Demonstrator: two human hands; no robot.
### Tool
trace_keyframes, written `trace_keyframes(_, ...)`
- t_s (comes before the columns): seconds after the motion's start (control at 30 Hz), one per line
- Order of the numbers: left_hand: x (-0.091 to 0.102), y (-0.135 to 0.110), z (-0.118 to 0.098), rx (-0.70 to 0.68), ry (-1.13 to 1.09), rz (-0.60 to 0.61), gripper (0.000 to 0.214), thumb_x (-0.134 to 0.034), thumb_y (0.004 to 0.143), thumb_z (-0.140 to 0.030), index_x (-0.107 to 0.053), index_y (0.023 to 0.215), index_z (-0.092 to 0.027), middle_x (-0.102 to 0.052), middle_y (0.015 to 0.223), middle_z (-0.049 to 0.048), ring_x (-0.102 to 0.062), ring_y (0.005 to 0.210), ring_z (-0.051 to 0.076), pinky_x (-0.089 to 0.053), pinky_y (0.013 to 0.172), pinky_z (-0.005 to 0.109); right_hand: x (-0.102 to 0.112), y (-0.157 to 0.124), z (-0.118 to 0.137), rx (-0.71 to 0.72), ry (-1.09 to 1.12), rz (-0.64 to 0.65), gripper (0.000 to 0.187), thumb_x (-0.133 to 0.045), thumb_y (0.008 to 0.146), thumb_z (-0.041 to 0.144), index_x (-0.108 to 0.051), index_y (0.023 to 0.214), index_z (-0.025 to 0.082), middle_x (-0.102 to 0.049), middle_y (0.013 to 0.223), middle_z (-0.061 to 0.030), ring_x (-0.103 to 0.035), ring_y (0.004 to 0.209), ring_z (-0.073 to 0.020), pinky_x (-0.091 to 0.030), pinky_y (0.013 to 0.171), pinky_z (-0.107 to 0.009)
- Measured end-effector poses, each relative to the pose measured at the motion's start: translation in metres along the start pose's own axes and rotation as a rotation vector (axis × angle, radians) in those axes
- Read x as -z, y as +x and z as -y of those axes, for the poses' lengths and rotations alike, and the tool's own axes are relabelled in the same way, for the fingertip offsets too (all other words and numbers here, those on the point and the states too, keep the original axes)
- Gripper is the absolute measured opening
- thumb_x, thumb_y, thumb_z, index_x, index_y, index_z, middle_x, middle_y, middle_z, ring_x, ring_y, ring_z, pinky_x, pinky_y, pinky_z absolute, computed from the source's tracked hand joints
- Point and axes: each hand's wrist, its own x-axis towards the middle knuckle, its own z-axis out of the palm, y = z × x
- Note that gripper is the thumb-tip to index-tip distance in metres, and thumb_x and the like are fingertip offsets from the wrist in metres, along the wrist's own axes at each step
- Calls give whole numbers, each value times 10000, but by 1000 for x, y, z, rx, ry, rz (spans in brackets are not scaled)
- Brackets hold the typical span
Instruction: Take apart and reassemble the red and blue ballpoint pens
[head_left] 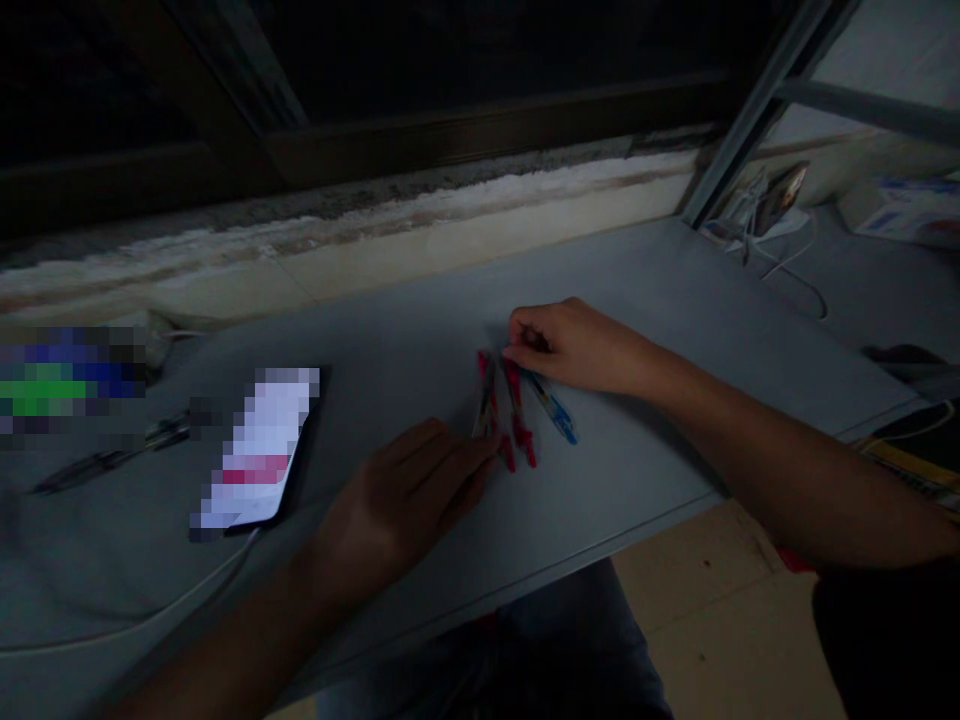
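Several pens lie side by side on the grey table [645,300]: two red pens [517,412], a pale one between them and a blue pen [556,410] on the right. My right hand [577,345] rests at their far ends, fingers curled and pinched on the pen tips. My left hand [409,490] lies flat on the table with its fingers stretched out, the fingertips touching the near ends of the pens.
A phone [259,450] with a lit screen lies to the left, a white cable running from it. Dark pens [112,458] lie further left. Cables and a charger [772,215] sit at the back right. A wall ledge runs behind the table.
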Motion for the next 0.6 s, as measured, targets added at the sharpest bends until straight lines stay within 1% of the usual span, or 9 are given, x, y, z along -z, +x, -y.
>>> trace_keyframes(0.1, 2, -3, 1, 30, 41, -49, 272, -617, 976, -69, -610, 1245, -109, -699, 881, 58, -636, 767, 175, -537, 708, 321, 1, -2, -2, -77, -100, 149, 157, -621, 930, 319, -615, 995, 176, -655, 739, -37, -525, 637, -156, -267, 600, -294)
trace_keyframes(0.17, 1, -3, 4, 89, 61, -37, 217, -604, 992, -96, -628, 1206, -118, -673, 841, 44, -627, 749, 173, -531, 696, 319, -1, -3, -1, -65, -64, 199, 189, -615, 924, 284, -596, 1074, 170, -661, 738, -37, -540, 637, -164, -277, 597, -298)
trace_keyframes(0.23, -2, -2, 6, 126, 51, 13, 153, -573, 1014, -130, -646, 1149, -127, -651, 827, 38, -620, 737, 174, -524, 670, 307, -4, -3, 0, -24, 11, 200, 202, -594, 922, 231, -581, 1111, 160, -658, 730, -28, -553, 637, -162, -299, 606, -294)
trace_keyframes(0.33, -7, -1, 9, 132, -36, 100, 151, -562, 1023, -182, -663, 1129, -147, -666, 870, 50, -647, 767, 180, -534, 658, 287, -8, -3, 3, 18, 72, 190, 169, -585, 912, 184, -588, 1079, 157, -644, 728, -13, -554, 639, -148, -315, 617, -281)
trace_keyframes(0.4, -8, -1, 9, 169, -103, 134, 189, -596, 1009, -233, -661, 1169, -157, -695, 937, 66, -678, 807, 189, -554, 673, 283, -10, -4, 5, 57, 92, 204, 128, -593, 903, 164, -605, 1030, 154, -641, 745, -12, -555, 657, -139, -326, 628, -267)
trace_keyframes(0.5, -6, -2, 7, 226, -166, 173, 308, -624, 992, -282, -618, 1272, -156, -721, 1082, 103, -712, 883, 207, -588, 735, 305, -12, -5, 8, 133, 111, 216, 105, -593, 908, 156, -639, 1002, 145, -643, 787, -18, -558, 694, -132, -352, 650, -251)
trace_keyframes(0.6, -6, -2, 8, 219, -167, 214, 294, -639, 979, -287, -620, 1245, -163, -729, 1081, 103, -719, 907, 228, -603, 772, 345, -13, -5, 11, 182, 106, 212, 116, -603, 915, 169, -669, 1007, 144, -659, 851, -36, -565, 737, -135, -372, 684, -250)
